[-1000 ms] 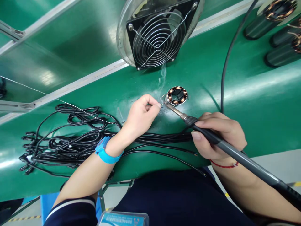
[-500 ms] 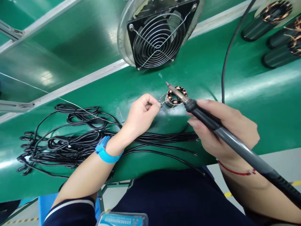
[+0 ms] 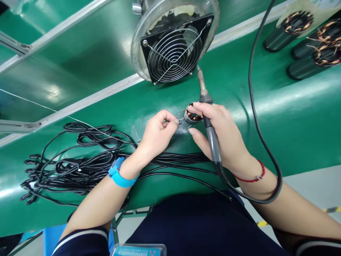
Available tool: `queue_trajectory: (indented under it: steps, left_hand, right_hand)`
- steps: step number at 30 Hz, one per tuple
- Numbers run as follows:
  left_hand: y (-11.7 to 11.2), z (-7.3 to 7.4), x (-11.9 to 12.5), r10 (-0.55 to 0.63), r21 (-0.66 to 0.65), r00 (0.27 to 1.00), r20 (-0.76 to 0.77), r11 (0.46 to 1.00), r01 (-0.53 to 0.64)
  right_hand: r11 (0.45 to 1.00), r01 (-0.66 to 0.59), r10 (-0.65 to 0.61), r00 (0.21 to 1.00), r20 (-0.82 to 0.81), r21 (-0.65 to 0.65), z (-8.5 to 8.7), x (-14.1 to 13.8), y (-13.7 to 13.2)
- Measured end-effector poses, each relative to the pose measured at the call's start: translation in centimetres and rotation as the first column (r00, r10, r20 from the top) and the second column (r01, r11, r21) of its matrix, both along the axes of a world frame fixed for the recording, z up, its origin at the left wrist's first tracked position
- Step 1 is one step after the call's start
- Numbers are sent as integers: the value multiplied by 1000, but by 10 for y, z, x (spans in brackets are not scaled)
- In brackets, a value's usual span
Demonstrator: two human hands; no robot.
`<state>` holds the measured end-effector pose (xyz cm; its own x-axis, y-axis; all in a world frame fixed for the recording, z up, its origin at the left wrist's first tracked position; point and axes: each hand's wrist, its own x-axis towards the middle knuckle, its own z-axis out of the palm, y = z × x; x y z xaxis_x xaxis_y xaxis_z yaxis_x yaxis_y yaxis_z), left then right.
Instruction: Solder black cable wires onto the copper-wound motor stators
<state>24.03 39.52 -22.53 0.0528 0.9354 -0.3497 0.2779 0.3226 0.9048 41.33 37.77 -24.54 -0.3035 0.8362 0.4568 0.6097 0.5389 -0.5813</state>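
Pinching fine wires (image 3: pixel 182 120) in the left hand (image 3: pixel 160 130) beside a round copper-wound core (image 3: pixel 189 116) (partly covered), midway between the smooth bench's (image 3: pixel 295 131) front and back edges. Gripping a metal-tipped soldering iron (image 3: pixel 212 140) in the right hand (image 3: pixel 223 131), now turned more squarely toward the back edge.

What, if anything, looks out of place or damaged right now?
No spill or damage stands out. Only the cables look untidy, heaped in overlapping loops on the bench; the iron is in the right hand, its tip clear of them.
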Motion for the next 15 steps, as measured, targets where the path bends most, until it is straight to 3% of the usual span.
queue_trajectory:
  steps: [5, 12, 15]
  left_hand:
    - [0, -1, -1, -2, -12, 1000, 13, 1000, 2]
    - [-1, 0, -2, -19, -54, 994, 111, 998, 25]
    - [-3, -1, -4, -65, 63, 995, 81, 996, 60]
  right_hand:
    - [999, -10, 11, 1000, -21, 38, -3, -1, 0]
    - [991, 128, -126, 991, -46, 33, -5, -13, -2]
    - [995, 104, -104, 993, -54, -2, -6, -17, -1]
